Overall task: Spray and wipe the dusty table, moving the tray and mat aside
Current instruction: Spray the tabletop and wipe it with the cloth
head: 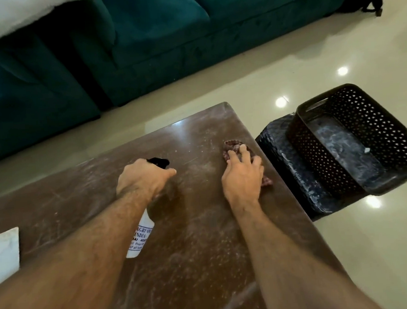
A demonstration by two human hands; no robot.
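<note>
Worktop (198, 228): brown, dust-streaked. Left grip (142, 180) closed round spray bottle (140, 235), nozzle fwd. Right grip (241, 173) fingers spread, pressing cloth (233, 146) flat nr right edge. Tray (357, 137) on mat (286, 162), both on floor (375, 250) beside worktop.
</note>
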